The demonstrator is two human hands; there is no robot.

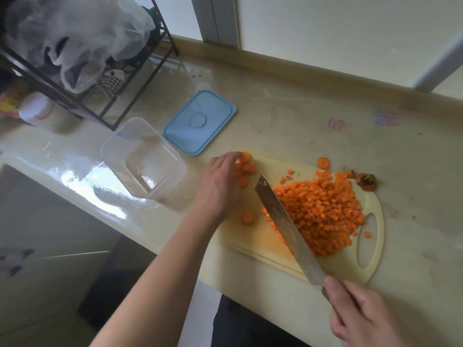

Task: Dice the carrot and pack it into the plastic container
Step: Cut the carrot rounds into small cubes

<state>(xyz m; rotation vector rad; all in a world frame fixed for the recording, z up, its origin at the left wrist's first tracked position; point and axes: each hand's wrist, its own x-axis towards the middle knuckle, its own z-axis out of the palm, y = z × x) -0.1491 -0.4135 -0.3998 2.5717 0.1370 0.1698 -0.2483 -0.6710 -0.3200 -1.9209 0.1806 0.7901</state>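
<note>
A pale yellow cutting board (258,244) carries a big heap of diced carrot (323,211). At the board's far left corner my left hand (220,181) lies over several round carrot slices (246,169), fingers curled on them. My right hand (360,311) grips the handle of a large knife (283,219), whose blade slants across the board against the left edge of the dice. One loose slice (248,217) lies near my left wrist, another (323,163) at the board's far edge. The clear plastic container (145,159) stands empty to the left.
A blue lid (200,122) lies behind the container. The carrot's cut-off top (367,182) sits off the board's far right corner. A black wire rack (105,78) with plastic bags stands at the back left. A sink basin (37,196) opens at the left.
</note>
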